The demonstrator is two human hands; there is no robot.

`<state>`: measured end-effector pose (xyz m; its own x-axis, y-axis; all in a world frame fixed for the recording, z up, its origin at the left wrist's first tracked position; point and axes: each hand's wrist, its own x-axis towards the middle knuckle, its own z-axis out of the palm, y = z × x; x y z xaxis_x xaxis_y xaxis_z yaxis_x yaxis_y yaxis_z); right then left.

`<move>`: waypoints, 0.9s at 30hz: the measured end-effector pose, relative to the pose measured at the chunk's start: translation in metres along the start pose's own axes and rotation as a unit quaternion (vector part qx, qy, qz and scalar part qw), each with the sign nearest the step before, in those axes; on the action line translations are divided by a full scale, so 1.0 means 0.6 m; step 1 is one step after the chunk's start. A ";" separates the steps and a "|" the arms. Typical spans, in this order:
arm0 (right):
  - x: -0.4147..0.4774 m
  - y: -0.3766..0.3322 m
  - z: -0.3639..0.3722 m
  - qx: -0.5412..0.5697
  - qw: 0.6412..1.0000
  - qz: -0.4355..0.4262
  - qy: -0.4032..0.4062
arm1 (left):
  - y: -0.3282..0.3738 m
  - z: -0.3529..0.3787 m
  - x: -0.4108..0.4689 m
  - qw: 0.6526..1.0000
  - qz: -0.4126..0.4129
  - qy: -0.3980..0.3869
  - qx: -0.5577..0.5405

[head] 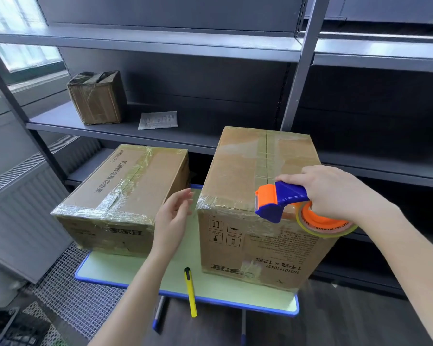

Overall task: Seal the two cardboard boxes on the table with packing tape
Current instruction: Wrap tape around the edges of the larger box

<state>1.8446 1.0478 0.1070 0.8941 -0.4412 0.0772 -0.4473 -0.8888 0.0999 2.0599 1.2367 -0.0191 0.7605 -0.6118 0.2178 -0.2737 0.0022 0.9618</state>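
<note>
**Dispenser at the near edge of the taller box**

The right hand (335, 193) is wrapped round the handle of the blue-and-orange tape dispenser (283, 199). The dispenser's blade end sits at the near top edge of the taller cardboard box (238, 171), beside the centre seam. The left hand (173, 216) hovers just off that box's left corner, fingers loose and holding nothing. Beyond it stands the lower cardboard box (125, 181), its seam taped over. Below both hands, a yellow utility knife (190, 292) lies on the green table (145, 268). The seam strip looks nearly finished. The next move is probably to tear the tape against the blade and press the end down.
</note>
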 end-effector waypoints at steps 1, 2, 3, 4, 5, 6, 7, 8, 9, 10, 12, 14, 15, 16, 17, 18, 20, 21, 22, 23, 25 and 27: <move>0.000 0.000 0.000 -0.003 1.000 0.000 0.003 | 0.005 0.004 -0.009 1.000 0.014 -0.009 -0.006; 0.000 0.000 0.001 -0.004 1.000 0.000 0.004 | 0.007 0.010 -0.018 0.999 0.024 -0.025 -0.004; 0.000 0.000 0.001 -0.005 1.000 0.000 0.005 | 0.007 0.018 -0.029 0.998 0.031 -0.045 0.003; 0.000 0.000 0.002 -0.004 1.000 0.001 0.006 | 0.007 0.027 -0.040 0.997 0.039 -0.060 0.019; -0.001 0.000 0.002 -0.004 1.000 0.002 0.006 | 0.006 0.037 -0.051 0.996 0.049 -0.067 0.043; -0.001 0.001 0.002 -0.003 1.000 0.002 0.006 | 0.005 0.046 -0.059 0.993 0.063 -0.064 0.071; -0.002 0.000 0.002 -0.002 1.000 0.003 0.006 | 0.004 0.051 -0.065 0.990 0.079 -0.057 0.100; -0.002 0.000 0.002 -0.003 1.000 0.004 0.006 | 0.003 0.053 -0.067 0.986 0.095 -0.050 0.129; -0.002 -0.001 0.002 -0.004 1.000 0.004 0.007 | 0.001 0.051 -0.066 0.979 0.112 -0.045 0.162; -0.002 -0.003 0.003 -0.004 1.000 0.004 0.007 | 0.001 0.048 -0.063 0.971 0.125 -0.044 0.199; -0.001 -0.005 0.002 -0.004 1.000 0.003 0.008 | 0.005 0.039 -0.058 0.951 0.146 -0.040 0.270; 0.000 -0.006 0.002 -0.006 1.000 0.001 0.011 | 0.017 0.035 -0.054 0.930 0.168 -0.026 0.327; -0.001 -0.006 0.002 -0.006 1.000 0.001 0.011 | 0.025 0.034 -0.052 0.920 0.183 -0.015 0.347; -0.001 -0.005 0.003 -0.004 1.000 0.001 0.011 | 0.034 0.034 -0.049 0.911 0.200 -0.003 0.360; -0.002 -0.004 0.002 -0.001 1.000 0.001 0.010 | 0.042 0.035 -0.048 0.905 0.219 0.008 0.364; -0.003 -0.002 0.002 0.004 1.000 0.001 0.008 | 0.050 0.038 -0.047 0.901 0.237 0.013 0.363; -0.005 0.002 0.001 0.011 1.000 0.001 0.007 | 0.063 0.049 -0.049 0.898 0.266 0.009 0.352; -0.006 0.004 0.000 0.014 1.000 0.001 0.007 | 0.069 0.056 -0.050 0.902 0.268 0.002 0.338; -0.007 0.004 0.000 0.016 1.000 0.002 0.008 | 0.075 0.063 -0.051 0.911 0.258 -0.004 0.321; -0.008 0.004 0.000 0.017 1.000 0.003 0.009 | 0.079 0.069 -0.050 0.920 0.240 -0.009 0.310; -0.009 0.001 0.000 0.012 1.000 0.004 0.011 | 0.083 0.076 -0.043 0.927 0.197 -0.016 0.320; -0.008 -0.002 0.002 0.008 1.000 0.003 0.012 | 0.087 0.078 -0.033 0.928 0.166 -0.027 0.333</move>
<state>1.8405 1.0509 0.1055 0.8905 -0.4436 0.1010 -0.4518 -0.8882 0.0829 2.0030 1.2117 0.0188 0.5436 -0.7035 0.4577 -0.8043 -0.2807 0.5238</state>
